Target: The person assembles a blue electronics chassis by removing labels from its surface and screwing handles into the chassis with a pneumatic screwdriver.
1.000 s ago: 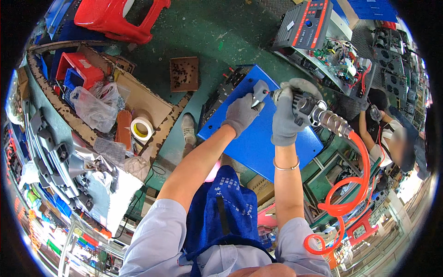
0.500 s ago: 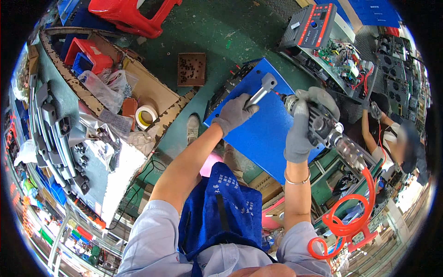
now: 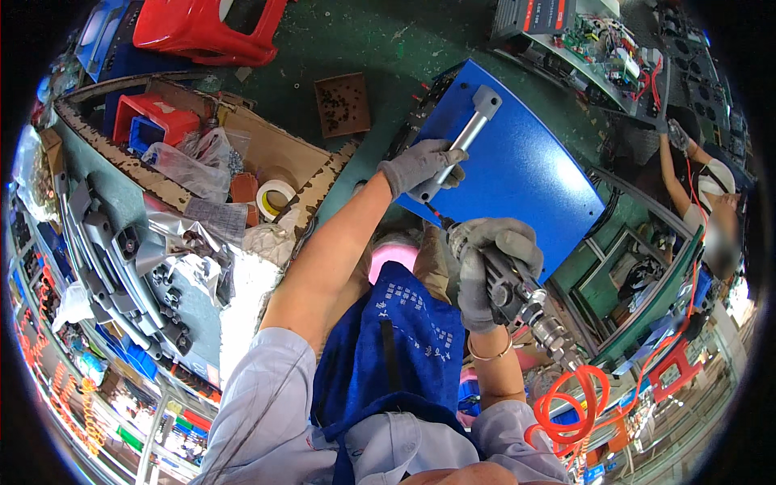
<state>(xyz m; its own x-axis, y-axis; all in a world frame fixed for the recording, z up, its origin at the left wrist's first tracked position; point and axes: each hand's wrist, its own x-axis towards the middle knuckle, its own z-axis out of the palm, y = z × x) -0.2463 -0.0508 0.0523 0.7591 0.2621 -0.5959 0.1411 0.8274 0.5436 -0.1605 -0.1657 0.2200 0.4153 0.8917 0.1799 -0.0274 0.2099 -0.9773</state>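
My gloved left hand [image 3: 422, 167] is closed around a silver bar handle [image 3: 470, 133] with grey end blocks. That handle lies along the left side of a blue metal cover [image 3: 535, 166]. In my gloved right hand [image 3: 491, 263] is a pneumatic screwdriver [image 3: 533, 311], fed by a coiled orange-red air hose [image 3: 570, 404]. The driver's bit points up and left, its tip close to the handle's near end block; whether it touches a screw is too small to tell.
A shallow box [image 3: 343, 105] of small dark parts sits on the floor. To the left, a bench [image 3: 198, 323] carries more handles [image 3: 97, 250] and a tape roll [image 3: 276, 197]. A red stool [image 3: 202, 32] stands beyond. At right are an opened machine [image 3: 590, 48] and a co-worker [image 3: 711, 194].
My right hand has brought the screwdriver leftward and nearer, from the handle's far end to its near end. The view has shifted, and the handle appears more upright on the blue cover.
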